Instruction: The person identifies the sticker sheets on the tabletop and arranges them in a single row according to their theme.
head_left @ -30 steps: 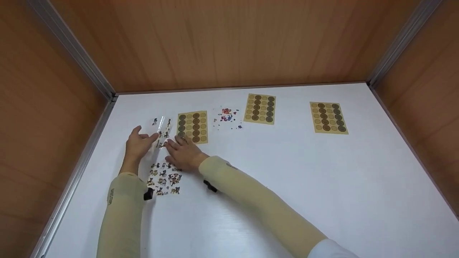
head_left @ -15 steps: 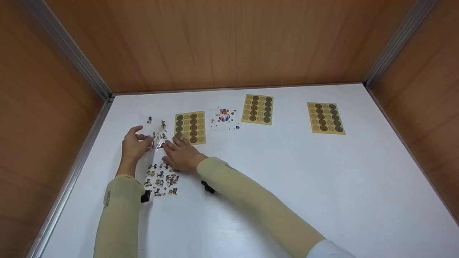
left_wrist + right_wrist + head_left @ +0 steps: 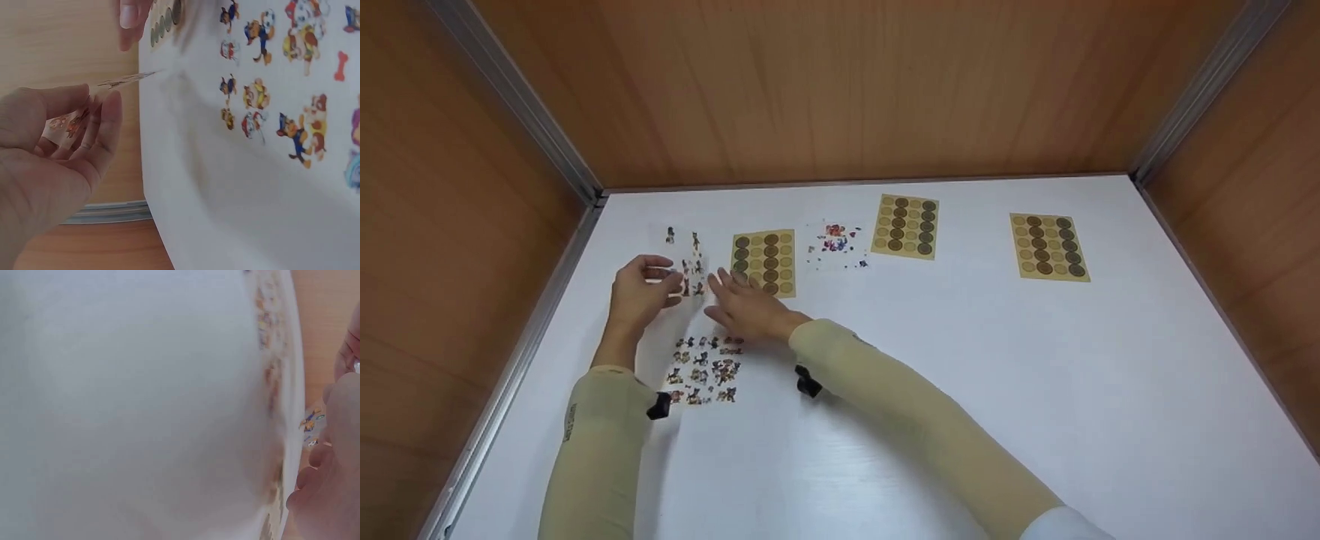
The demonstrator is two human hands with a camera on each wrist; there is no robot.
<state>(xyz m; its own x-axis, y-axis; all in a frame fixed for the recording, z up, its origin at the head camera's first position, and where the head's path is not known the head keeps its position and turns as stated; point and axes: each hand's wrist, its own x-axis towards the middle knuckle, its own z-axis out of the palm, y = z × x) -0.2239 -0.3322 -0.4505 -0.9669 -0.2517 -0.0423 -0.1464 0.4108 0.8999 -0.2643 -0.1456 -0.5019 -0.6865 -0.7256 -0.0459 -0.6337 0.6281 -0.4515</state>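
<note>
Clear sticker sheet (image 3: 694, 264) is pinched between thumb and fingers of the left hand (image 3: 641, 292), at the table's far-left area. From the head view it could be taken as lying flat; in the left wrist view it's seen nearly edge-on, raised off the white table (image 3: 960, 375).

Right hand (image 3: 750, 306) is placed just beside the sheet's right edge, fingers extended and spread, no grip seen; contact with the sheet can't be told. In the right wrist view, a printed corner of film is shown between its thumb and fingertips; the tabletop is blurred.

Second sticker sheet (image 3: 701, 371) is laid flat nearer the person. Only specks are resolved from the head; cartoon dogs in caps and a red bone are resolved from the left wrist.

Smaller clear sheet (image 3: 834, 246) with red and blue prints is set between two kraft-tan sheets of round stickers (image 3: 905, 226); a third is set well apart at right. Lower corner of the left one is covered by right fingers.

Beige fabric sleeves (image 3: 592, 450) are worn; lettering too small to be read. Wood-grain panels (image 3: 840, 90) are framed in metal profile (image 3: 514, 105).
</note>
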